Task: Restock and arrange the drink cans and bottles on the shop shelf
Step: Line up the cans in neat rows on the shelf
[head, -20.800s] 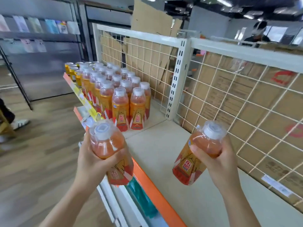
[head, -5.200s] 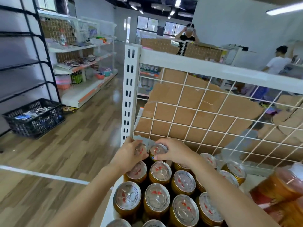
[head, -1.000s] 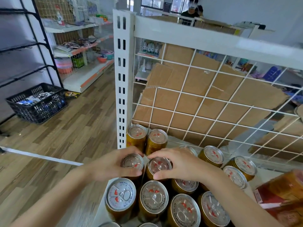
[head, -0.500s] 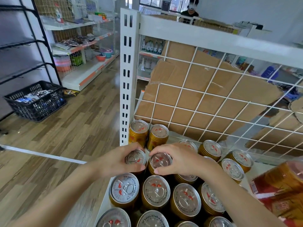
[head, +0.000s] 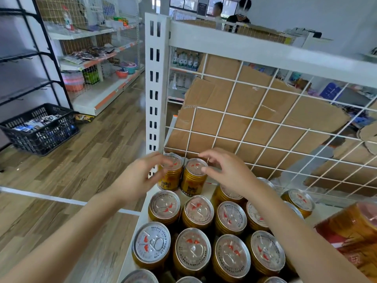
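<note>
At the left rear corner of the shelf [head: 208, 188], beside the white upright [head: 155, 82], the left can [head: 171, 181] and the right can [head: 192, 182] stand side by side against the wire back [head: 265, 127]. Our left hand [head: 140, 177] curls at the left can's lid, and blur hides whether it grips. Our right hand [head: 228, 173] hovers loosely spread over the right can, thumb at its rim, not closed on it. We judge the restocking well advanced: packed rows [head: 191, 252] fill the front — only the gap behind them and the looser cans [head: 297, 201] to the right need squaring.
</note>
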`<state>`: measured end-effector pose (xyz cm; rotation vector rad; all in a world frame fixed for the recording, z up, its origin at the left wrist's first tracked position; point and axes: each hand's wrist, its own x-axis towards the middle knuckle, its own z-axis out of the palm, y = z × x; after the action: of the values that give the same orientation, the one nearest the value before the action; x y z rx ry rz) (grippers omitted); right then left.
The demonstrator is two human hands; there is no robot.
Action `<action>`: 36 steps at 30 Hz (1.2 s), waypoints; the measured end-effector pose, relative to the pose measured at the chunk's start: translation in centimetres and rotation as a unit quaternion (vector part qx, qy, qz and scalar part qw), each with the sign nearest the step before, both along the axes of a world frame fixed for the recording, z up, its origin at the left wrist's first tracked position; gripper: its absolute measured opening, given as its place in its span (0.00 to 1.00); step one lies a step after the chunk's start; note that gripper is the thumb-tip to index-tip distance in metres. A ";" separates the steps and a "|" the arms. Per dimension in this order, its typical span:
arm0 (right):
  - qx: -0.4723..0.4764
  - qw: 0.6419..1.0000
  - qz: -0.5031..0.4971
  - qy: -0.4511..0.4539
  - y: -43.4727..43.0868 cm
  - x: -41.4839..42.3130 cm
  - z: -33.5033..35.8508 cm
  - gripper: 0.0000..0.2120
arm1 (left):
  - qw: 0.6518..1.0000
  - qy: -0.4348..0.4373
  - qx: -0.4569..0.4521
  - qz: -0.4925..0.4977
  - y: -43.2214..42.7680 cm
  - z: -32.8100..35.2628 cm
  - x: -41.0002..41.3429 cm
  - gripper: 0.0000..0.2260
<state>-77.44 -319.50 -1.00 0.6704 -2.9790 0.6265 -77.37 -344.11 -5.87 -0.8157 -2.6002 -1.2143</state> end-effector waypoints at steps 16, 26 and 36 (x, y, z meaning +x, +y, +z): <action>0.022 0.999 0.035 0.020 -1.2 -2.1 -2.2 0.27 | 0.948 0.054 -0.314 -0.027 1.9 0.0 -3.1 0.25; 0.001 1.000 0.023 0.012 -0.4 -1.2 -1.7 0.24 | 0.961 0.095 -0.258 -0.042 2.8 1.0 -2.8 0.21; 0.123 0.981 -0.135 -0.060 9.3 1.7 -0.1 0.23 | 0.944 -0.043 -0.256 -0.204 13.4 3.6 -2.8 0.22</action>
<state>-75.74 -310.18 -1.08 0.2295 -3.2096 0.2931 -80.20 -330.71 -2.23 -1.4864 -2.9600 -0.6382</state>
